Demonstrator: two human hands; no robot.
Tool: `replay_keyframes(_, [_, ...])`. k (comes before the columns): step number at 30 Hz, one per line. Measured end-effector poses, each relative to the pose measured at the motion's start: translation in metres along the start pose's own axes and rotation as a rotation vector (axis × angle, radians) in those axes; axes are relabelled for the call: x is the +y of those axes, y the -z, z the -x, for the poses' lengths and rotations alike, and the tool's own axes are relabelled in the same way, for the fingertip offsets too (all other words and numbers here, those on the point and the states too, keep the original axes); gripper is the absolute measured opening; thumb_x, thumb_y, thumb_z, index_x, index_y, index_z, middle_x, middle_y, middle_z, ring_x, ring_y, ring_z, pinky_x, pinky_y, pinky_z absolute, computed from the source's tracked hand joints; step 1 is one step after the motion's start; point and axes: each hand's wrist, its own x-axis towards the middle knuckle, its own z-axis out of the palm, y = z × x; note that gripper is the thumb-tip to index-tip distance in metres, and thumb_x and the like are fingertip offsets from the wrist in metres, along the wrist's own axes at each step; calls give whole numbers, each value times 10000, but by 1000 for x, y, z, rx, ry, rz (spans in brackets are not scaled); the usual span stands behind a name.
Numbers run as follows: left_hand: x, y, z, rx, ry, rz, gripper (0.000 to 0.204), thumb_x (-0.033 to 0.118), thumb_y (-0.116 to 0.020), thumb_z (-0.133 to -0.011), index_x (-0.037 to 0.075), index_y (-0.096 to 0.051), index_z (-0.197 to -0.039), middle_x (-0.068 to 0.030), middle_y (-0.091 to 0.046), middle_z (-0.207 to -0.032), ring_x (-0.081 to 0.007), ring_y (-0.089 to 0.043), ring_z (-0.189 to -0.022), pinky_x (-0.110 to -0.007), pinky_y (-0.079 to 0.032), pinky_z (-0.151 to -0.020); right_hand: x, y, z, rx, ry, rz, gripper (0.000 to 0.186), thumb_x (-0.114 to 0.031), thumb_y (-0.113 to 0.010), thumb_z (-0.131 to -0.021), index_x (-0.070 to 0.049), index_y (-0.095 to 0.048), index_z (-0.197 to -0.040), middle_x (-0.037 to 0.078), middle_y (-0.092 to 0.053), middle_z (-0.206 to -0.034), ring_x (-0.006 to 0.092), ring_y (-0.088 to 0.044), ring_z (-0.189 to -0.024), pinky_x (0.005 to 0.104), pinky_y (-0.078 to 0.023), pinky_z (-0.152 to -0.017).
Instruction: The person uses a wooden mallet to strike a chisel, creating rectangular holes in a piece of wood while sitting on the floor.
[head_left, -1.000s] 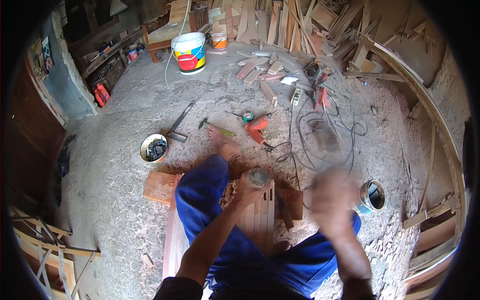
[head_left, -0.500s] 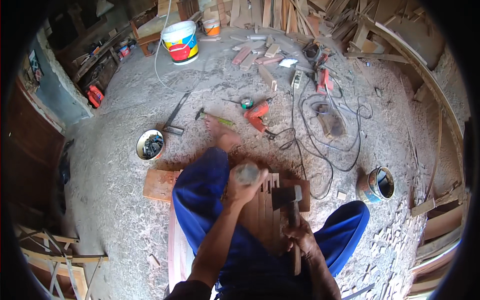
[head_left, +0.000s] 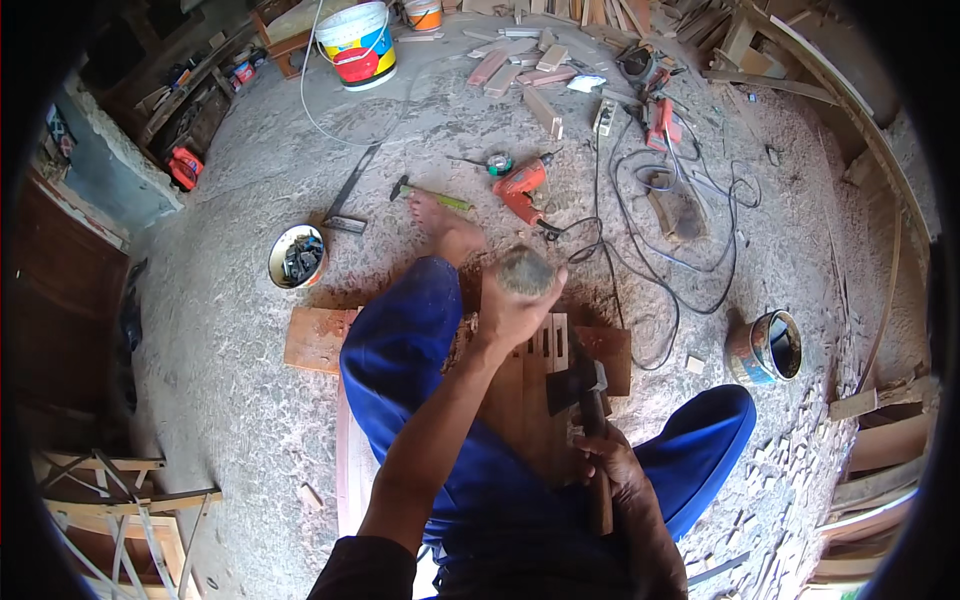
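Observation:
My left hand (head_left: 508, 312) is closed round a thick, round-ended piece (head_left: 526, 270) with a worn grey-brown top. Its lower part is hidden beneath the hand, so its kind does not show. My right hand (head_left: 612, 462) grips the wooden handle of a hatchet (head_left: 592, 405), whose dark, broad head points left. Under both hands, between my legs, lie slotted wooden pieces (head_left: 520, 395) side by side, with narrow cut slots near their far ends. A reddish board (head_left: 318, 338) sticks out crosswise at both sides beneath them.
Beyond my bare foot lie a green-handled hammer (head_left: 432, 195), an orange power drill (head_left: 520, 192) and a try square (head_left: 346, 222). Tins stand left (head_left: 298, 257) and right (head_left: 765, 347). Cables (head_left: 625, 215) loop across the floor. A white bucket (head_left: 356, 45) and wood offcuts (head_left: 550, 60) are farther back.
My left hand has moved away from me and slightly right with the round-ended piece. The hatchet stays in my right hand, its head tilted differently. The whole view has shifted a little.

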Motion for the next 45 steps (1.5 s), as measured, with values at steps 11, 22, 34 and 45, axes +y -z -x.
replay_keyframes(11, [13, 3, -16, 20, 136, 1, 157, 79, -785, -813, 6, -647, -799, -41, -693, -759, -114, -618, -665, -304, -502, -639, 1, 0, 0, 12, -14, -2, 388, -15, -649, -863, -62, -492, -1214, 36, -502, -693, 148, -490, -436, 315, -446, -378])
replay_keyframes(22, [-2, -1, -9, 4, 119, 16, 155, 81, -779, -817, -1, -648, -809, -50, -697, -762, -130, -628, -674, -317, -505, -654, 0, 1, 1, 25, -12, -6, 394, -21, -656, -864, -50, -499, -1225, 43, -505, -685, 155, -488, -433, 317, -449, -380])
replay_keyframes(34, [-32, 7, 0, 132, 182, 213, 185, 76, -784, -815, 26, -615, -759, -27, -651, -701, -102, -581, -611, -296, -480, -574, 4, 4, 1, 9, 1, -35, 371, -31, -652, -860, -67, -502, -1198, 34, -520, -687, 146, -506, -438, 316, -462, -389])
replay_keyframes(45, [-19, 1, -3, 42, 91, 52, 211, 100, -770, -846, 30, -594, -752, -6, -602, -654, -122, -547, -560, -311, -450, -531, -3, -3, 6, -2, -19, -7, 455, -31, -675, -835, -52, -469, -1240, 43, -522, -717, 142, -503, -428, 309, -480, -385])
